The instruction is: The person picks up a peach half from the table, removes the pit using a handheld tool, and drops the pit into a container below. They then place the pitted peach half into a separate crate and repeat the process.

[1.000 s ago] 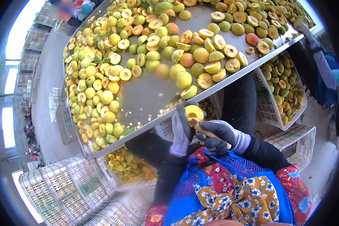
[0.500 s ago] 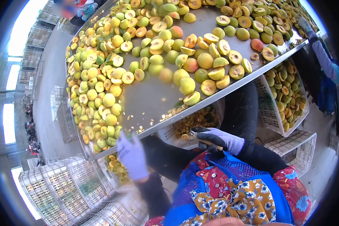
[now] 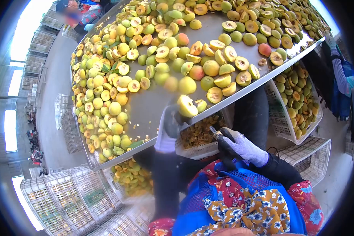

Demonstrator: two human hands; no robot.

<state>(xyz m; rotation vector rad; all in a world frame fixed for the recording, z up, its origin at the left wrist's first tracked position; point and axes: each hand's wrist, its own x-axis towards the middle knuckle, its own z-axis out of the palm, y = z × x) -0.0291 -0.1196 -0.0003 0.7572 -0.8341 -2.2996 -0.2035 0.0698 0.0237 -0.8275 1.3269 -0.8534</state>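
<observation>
Fruit half (image 3: 187, 105) now sits in left hand (image 3: 167, 131).

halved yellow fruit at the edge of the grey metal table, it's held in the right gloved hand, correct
No. The head view shows the halved yellow fruit in the left gloved hand, at the edge of the grey metal table. The right gloved hand grips a small knife.

No readable text, labels, numbers anywhere (crates, table, gloves all unmarked).
</observation>
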